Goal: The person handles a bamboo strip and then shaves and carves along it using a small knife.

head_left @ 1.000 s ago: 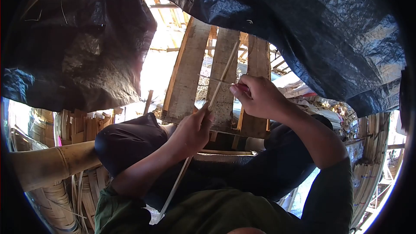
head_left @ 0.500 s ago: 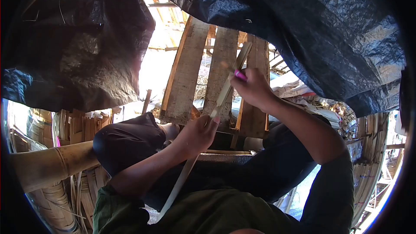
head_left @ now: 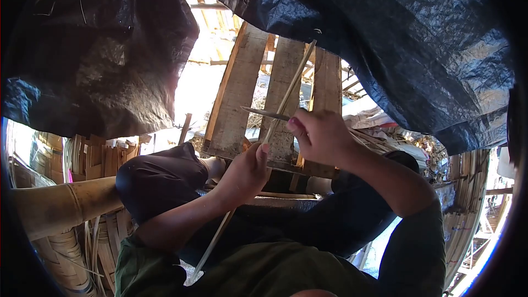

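My left hand [head_left: 243,174] is closed around a long thin bamboo strip [head_left: 290,89]. The strip slants from my lap up to the far right, its upper end in front of some wooden boards [head_left: 234,91]. In my right hand [head_left: 323,138] is a knife [head_left: 265,113], its pointed blade aimed left across the strip just above my left hand. The fingers hide most of the knife's handle. Whether the blade touches the strip I cannot tell.
Black plastic sheeting [head_left: 407,38] hangs overhead and to both sides. A thick bamboo pole [head_left: 66,208] lies at the left by my knee. Bundles of split bamboo [head_left: 459,225] stand at the right, with more at the left.
My right hand has moved down and nearer with the knife, whose blade now shows clearly across the strip. The strip has turned to show a narrower edge. The left hand has shifted slightly down.
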### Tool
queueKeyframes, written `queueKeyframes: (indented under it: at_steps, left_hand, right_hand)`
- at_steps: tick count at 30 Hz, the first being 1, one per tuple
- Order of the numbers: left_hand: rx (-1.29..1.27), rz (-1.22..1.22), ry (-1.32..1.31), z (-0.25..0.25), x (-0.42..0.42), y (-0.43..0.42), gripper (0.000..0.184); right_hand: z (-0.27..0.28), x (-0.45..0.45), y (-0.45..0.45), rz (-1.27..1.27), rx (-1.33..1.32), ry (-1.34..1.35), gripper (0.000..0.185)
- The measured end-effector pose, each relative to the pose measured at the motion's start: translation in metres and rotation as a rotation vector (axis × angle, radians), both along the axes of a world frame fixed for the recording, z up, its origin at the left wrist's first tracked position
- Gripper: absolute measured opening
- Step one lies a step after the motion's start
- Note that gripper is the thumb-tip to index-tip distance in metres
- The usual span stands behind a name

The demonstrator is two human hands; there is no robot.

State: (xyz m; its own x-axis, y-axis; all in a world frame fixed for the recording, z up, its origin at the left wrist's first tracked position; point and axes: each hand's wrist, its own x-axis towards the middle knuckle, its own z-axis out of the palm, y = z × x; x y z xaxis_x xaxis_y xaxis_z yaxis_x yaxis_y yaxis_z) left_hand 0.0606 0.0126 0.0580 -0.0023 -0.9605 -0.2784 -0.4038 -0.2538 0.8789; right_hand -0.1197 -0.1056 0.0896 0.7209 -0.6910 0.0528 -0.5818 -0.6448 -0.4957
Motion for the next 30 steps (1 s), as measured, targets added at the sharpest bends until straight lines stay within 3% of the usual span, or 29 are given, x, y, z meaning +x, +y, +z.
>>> queueKeyframes:
  at_steps: [3, 5, 9, 11, 14, 20, 23, 30]
  left_hand:
    - [0.025, -0.079, 0.005, 0.001, 0.013, 0.002, 0.041]
    - [0.209, -0.178, -0.130, -0.005, 0.021, 0.003, 0.039]
    - [0.375, -0.265, -0.100, -0.012, 0.023, 0.007, 0.032]
    - [-0.047, -0.306, -0.243, -0.032, 0.023, 0.017, 0.030]
    - [-0.249, -0.366, -0.399, -0.055, 0.026, 0.022, 0.026]
    - [-0.157, -0.387, -0.474, -0.043, 0.025, 0.021, 0.018]
    - [-0.011, -0.315, -0.361, -0.027, 0.023, 0.011, 0.020]
    - [-0.122, -0.306, -0.446, -0.039, 0.019, 0.017, 0.021]
  right_hand:
    - [-0.007, 0.003, 0.009, 0.021, -0.049, 0.073, 0.024]
    - [-0.014, 0.000, 0.013, 0.021, -0.015, 0.131, 0.023]
    - [-0.037, -0.006, 0.022, 0.085, 0.017, 0.193, 0.027]
    - [-0.039, -0.006, 0.024, 0.080, 0.015, 0.205, 0.031]
    - [-0.038, -0.004, 0.026, 0.056, 0.082, 0.195, 0.033]
    - [-0.050, -0.006, 0.023, 0.037, 0.050, 0.221, 0.027]
    - [-0.056, -0.013, 0.010, 0.062, -0.068, 0.258, 0.027]
    - [-0.055, -0.011, 0.013, 0.008, -0.147, 0.317, 0.029]
